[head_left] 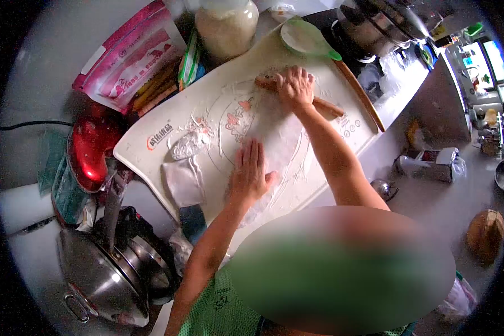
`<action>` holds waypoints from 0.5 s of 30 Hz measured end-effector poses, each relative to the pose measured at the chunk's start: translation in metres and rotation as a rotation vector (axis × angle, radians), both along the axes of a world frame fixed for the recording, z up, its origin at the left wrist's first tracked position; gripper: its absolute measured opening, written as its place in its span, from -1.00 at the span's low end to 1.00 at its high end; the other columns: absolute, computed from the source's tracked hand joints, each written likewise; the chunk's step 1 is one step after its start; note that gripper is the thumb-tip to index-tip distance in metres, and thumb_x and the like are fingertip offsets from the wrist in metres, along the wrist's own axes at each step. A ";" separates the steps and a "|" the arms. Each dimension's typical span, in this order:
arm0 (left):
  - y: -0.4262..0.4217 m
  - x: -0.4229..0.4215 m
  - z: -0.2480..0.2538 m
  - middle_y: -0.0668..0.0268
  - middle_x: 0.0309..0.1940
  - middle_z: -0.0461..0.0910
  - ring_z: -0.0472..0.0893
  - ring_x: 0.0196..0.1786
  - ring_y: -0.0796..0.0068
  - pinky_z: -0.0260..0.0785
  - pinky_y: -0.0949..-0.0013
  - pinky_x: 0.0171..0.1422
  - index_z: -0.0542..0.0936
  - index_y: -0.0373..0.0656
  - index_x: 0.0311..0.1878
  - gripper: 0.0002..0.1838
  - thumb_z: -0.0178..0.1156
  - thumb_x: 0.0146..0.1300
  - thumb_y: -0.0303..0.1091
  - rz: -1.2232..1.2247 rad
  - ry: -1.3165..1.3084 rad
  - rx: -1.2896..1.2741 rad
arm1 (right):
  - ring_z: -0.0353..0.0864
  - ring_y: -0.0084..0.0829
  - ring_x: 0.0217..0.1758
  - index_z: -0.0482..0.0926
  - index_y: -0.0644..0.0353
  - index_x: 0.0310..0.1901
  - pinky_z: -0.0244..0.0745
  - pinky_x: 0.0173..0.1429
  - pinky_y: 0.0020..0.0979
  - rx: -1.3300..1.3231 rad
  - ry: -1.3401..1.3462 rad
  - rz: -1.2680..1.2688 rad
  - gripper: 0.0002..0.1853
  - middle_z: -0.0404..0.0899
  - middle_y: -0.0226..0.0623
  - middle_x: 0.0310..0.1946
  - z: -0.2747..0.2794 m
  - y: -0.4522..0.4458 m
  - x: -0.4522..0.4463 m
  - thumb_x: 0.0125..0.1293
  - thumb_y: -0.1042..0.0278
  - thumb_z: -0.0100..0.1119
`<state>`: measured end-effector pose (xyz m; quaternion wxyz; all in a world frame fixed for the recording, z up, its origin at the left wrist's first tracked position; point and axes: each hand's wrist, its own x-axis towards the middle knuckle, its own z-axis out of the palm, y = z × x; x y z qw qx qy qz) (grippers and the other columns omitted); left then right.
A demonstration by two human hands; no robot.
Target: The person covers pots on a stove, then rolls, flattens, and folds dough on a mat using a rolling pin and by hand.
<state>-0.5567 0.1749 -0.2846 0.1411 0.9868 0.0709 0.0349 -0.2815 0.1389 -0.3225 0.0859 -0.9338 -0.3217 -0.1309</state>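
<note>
A floured white mat [207, 106] with red print covers the work surface. My right hand [297, 88] lies over a wooden rolling pin [327, 106], its fingers curled round the pin near the left end. Flat on a thin, pale sheet of dough [280, 140] rests my left hand [251, 171], fingers stretched out and holding nothing. To its left are a small heap of white flour [190, 144] and a whitish square piece [185, 182] whose material I cannot make out. A longer wooden stick [361, 95] lies along the mat's right side.
Behind the mat stand a pink bag [134, 56], a large jar [227, 28] and a green-rimmed sieve or bowl [307, 38]. A red object [92, 154] and a lidded metal pan [98, 274] are at the left. Pots [369, 25] stand at the upper right.
</note>
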 end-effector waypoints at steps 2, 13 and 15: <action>-0.001 0.001 -0.003 -0.15 0.32 0.10 0.13 0.37 -0.02 -0.12 0.00 0.45 0.09 -0.46 0.31 -0.07 0.16 0.09 0.08 0.009 0.003 -0.028 | 0.35 -0.13 0.07 0.50 0.16 -0.08 0.19 0.13 -0.07 0.087 -0.049 0.051 -0.64 0.42 -0.12 -0.06 -0.015 0.000 0.026 0.31 0.08 -0.14; -0.004 -0.003 -0.017 -0.09 0.38 0.00 0.01 0.44 0.05 -0.17 0.00 0.48 0.03 -0.40 0.35 -0.06 0.12 0.10 0.10 0.014 -0.096 0.018 | 0.36 -0.14 0.07 0.41 0.06 0.07 0.30 0.13 -0.20 0.188 -0.113 0.265 -0.62 0.38 -0.17 0.01 -0.033 -0.034 -0.001 0.19 0.28 0.00; -0.004 -0.003 -0.023 -0.09 0.38 -0.01 0.00 0.45 0.06 -0.19 0.01 0.49 0.02 -0.39 0.36 -0.06 0.11 0.11 0.10 0.015 -0.069 0.014 | 0.37 -0.18 0.03 0.41 0.02 0.06 0.32 0.08 -0.21 0.096 -0.019 0.253 -0.60 0.35 -0.21 0.00 -0.023 -0.056 -0.022 0.14 0.25 0.04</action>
